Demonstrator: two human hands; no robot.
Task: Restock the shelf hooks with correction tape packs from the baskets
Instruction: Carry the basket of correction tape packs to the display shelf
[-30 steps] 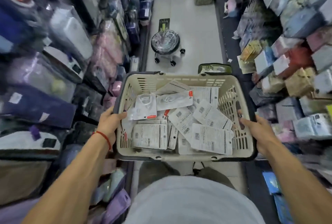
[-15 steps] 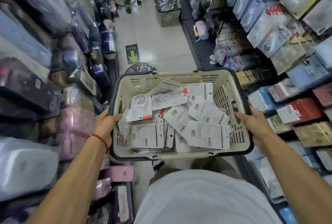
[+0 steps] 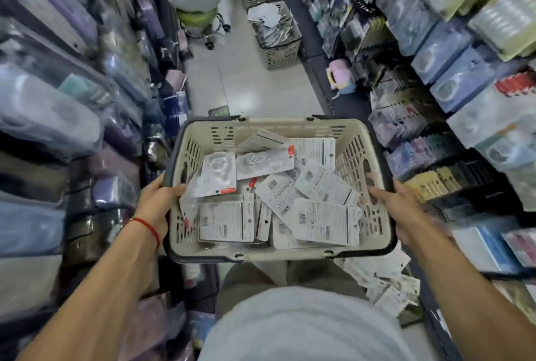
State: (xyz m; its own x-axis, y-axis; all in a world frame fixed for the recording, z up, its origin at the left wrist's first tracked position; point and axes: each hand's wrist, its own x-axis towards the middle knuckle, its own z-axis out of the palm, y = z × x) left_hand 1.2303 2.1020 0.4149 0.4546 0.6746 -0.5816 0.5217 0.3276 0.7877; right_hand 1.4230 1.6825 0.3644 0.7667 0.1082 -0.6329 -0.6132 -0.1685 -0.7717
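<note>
Seen from above, looking down a narrow shop aisle between crowded, blurred shelves. Both bare forearms stretched forward, carrying a beige plastic basket (image 3: pixel 352 157) with a dark rim at waist height. Left hand (image 3: pixel 158 205) clamped on the left rim, thumb hooked over the edge into the basket, a red string bracelet (image 3: pixel 148 227) at the wrist. Right hand (image 3: pixel 398 207) closed on the right rim, fingers curled over the slotted wall. Inside, a loose heap of flat white correction tape packs (image 3: pixel 324 220), most lying back side up with barcodes showing, a couple face up with red corner tabs. Farther down the aisle, on the pale floor, two more slotted baskets (image 3: pixel 280 54) filled with similar packs, beside the right-hand shelving. More packs scattered low at the right, near the body. Green-seated rolling stool (image 3: pixel 198 20) at the far left.
</note>
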